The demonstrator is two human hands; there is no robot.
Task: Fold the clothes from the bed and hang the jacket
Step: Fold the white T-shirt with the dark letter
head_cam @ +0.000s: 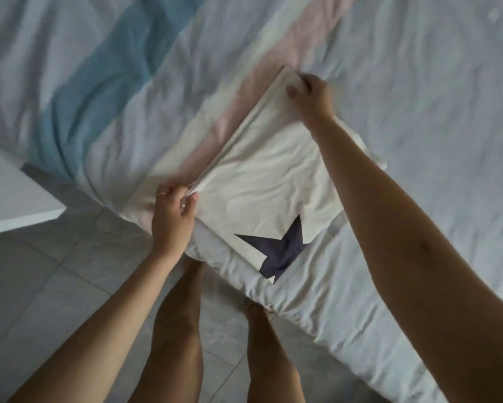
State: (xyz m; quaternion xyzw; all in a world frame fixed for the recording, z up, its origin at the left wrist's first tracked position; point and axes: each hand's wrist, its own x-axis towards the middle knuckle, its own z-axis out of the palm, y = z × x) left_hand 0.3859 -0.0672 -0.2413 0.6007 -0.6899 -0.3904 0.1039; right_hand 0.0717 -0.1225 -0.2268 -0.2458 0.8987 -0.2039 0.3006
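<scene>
cream shirt half-folded at bed edge | we pinch its fold: left hand near corner, right hand far corner | light, limp cloth, grip corners

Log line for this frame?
step: folding | cream garment: on bed | left hand: pinches near edge | right hand: pinches far edge

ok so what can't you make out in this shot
Head view:
- Cream garment: its type; it is folded, and the right forearm covers its right edge.
- Dark print: its full shape, cut by the fold.
- Right hand and left hand: some fingers hidden in the cloth they pinch.
- White furniture: cut off by the left edge.
- Jacket: not in frame.
</scene>
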